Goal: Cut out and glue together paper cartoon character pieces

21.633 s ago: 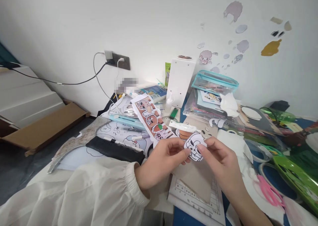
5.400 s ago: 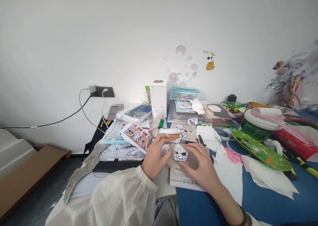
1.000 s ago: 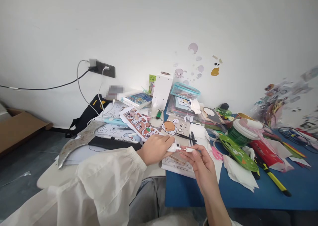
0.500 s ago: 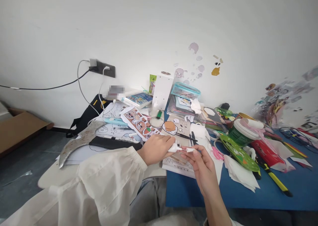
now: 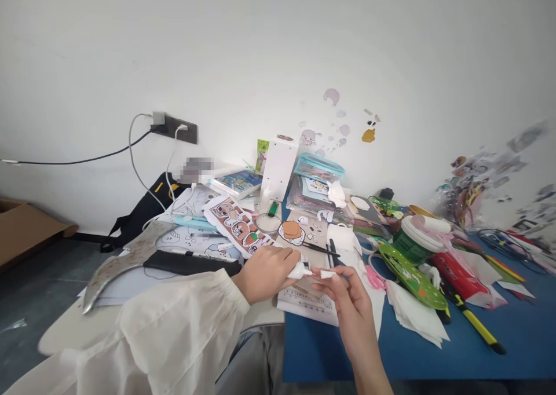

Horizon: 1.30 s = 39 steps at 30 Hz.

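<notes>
My left hand (image 5: 266, 272) is closed around a small white squeeze bottle (image 5: 299, 270) with a narrow nozzle pointing right. My right hand (image 5: 353, 305) pinches a small white piece (image 5: 327, 274), perhaps paper, between thumb and fingers. The nozzle tip is just left of that piece; whether they touch I cannot tell. Under the hands lies a sheet with a clear ruler (image 5: 306, 300). Just beyond are a grey-brown card (image 5: 319, 224) with small white cutouts, an orange-and-white cutout (image 5: 292, 231) and a black pen-like tool (image 5: 321, 249).
To the left, a rusty curved sickle blade (image 5: 117, 267) with a black handle (image 5: 191, 264) rests on drawn sheets. At the right are pink scissors (image 5: 375, 278), white tissues (image 5: 414, 311), a green bucket (image 5: 419, 238) and a yellow-black cutter (image 5: 480, 325). A white box-like stand (image 5: 280, 166) rises behind.
The whole view has shifted slightly, with most things now lower and further left. Both hands keep the same grip, the nozzle still close to the white piece.
</notes>
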### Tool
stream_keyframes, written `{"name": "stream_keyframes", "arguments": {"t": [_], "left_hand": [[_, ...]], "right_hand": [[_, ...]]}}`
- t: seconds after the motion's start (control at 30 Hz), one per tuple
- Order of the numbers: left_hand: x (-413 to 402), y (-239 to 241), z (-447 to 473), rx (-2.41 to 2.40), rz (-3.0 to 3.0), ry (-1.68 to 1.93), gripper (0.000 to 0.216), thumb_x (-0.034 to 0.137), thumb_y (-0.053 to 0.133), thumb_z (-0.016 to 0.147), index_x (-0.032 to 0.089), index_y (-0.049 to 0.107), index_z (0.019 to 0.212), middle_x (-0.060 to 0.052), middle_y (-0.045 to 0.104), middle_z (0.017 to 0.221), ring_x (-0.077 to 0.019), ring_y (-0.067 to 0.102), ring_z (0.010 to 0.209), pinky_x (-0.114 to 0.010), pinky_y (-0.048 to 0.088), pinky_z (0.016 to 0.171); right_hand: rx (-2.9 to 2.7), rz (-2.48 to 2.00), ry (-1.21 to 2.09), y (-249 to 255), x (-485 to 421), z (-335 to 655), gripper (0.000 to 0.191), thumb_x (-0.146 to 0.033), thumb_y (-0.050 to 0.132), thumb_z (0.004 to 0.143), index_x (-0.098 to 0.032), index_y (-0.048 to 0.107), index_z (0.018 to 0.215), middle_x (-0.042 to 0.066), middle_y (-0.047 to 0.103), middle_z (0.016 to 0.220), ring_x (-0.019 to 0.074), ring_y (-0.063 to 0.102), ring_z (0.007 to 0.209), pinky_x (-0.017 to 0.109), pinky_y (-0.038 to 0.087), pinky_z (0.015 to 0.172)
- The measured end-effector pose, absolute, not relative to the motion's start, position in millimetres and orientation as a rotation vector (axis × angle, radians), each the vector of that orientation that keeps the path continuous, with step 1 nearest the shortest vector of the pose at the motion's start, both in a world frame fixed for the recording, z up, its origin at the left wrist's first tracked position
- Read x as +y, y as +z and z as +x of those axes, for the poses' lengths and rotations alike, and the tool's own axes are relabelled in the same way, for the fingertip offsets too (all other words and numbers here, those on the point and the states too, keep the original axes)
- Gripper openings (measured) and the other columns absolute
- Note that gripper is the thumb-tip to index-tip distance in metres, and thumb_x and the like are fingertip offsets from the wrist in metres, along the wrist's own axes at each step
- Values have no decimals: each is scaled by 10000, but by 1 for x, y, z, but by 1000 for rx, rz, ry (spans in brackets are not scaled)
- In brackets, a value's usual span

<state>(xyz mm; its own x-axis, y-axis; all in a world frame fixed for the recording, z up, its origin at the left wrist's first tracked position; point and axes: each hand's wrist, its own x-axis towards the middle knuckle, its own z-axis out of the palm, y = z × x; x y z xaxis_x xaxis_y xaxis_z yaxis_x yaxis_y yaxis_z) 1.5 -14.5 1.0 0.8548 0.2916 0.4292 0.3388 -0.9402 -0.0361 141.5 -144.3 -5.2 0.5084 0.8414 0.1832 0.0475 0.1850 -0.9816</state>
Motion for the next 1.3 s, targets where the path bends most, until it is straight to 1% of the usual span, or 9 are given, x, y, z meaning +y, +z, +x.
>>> {"name": "stream_keyframes", "arguments": {"t": [0.07,0.17,0.33,0.47,0.6,0.7,0.87,1.07,1.3], "left_hand": [[-14,1,2,-502,-2912,-664,225,392,510,907,172,495,862,-37,632,751,-217,635,658,-286,407,536],[-15,0,2,-500,-2909,-674,208,375,520,903,173,493,857,-35,633,753,-221,637,663,-291,404,532],[-17,1,1,-489,-2913,-674,186,350,546,884,175,492,850,-34,631,749,-220,631,661,-291,402,530],[-19,2,0,-500,-2927,-679,156,327,523,894,177,491,860,-37,627,748,-214,630,672,-287,409,543],[-19,3,0,-500,-2953,-680,179,353,504,906,178,498,871,-41,631,778,-218,631,685,-306,424,556],[-20,3,0,-507,-2967,-694,197,370,523,897,175,503,878,-37,635,779,-225,635,684,-311,420,550],[-20,2,-1,-511,-2998,-720,172,347,523,899,180,497,869,-26,638,769,-218,634,668,-296,399,537],[-21,2,-1,-506,-3029,-726,192,372,482,923,184,488,882,-24,641,784,-213,636,685,-294,392,548],[-21,2,-1,-503,-3026,-745,201,382,503,912,183,487,892,-26,640,769,-219,637,681,-295,390,545]], "right_hand": [[-934,-1326,613,-5,-148,139,232,-458,574,854,-232,570,910,67,733,985,235,694,898,364,544,809],[-1004,-1384,546,-3,-152,137,202,-411,595,853,-229,613,939,74,713,1053,228,670,967,303,525,809],[-1048,-1393,523,-1,-152,133,189,-403,586,860,-236,621,941,75,718,1038,228,667,966,287,531,774],[-998,-1355,527,-3,-150,128,195,-416,572,869,-234,601,931,71,724,1008,224,683,923,304,538,770],[-935,-1270,595,-9,-149,130,197,-433,537,890,-245,538,949,57,726,993,221,702,861,365,549,785],[-905,-1212,622,-14,-147,132,191,-437,522,900,-252,516,948,49,725,997,222,704,864,377,553,771],[-881,-1166,641,-15,-146,131,151,-392,564,890,-253,540,944,29,726,1009,208,699,896,362,544,798],[-857,-1121,671,-11,-148,129,142,-382,576,886,-248,554,927,30,740,978,217,700,907,387,541,829],[-855,-1085,681,-13,-146,134,187,-403,613,853,-236,552,912,49,749,941,240,710,871,409,562,776]]}}
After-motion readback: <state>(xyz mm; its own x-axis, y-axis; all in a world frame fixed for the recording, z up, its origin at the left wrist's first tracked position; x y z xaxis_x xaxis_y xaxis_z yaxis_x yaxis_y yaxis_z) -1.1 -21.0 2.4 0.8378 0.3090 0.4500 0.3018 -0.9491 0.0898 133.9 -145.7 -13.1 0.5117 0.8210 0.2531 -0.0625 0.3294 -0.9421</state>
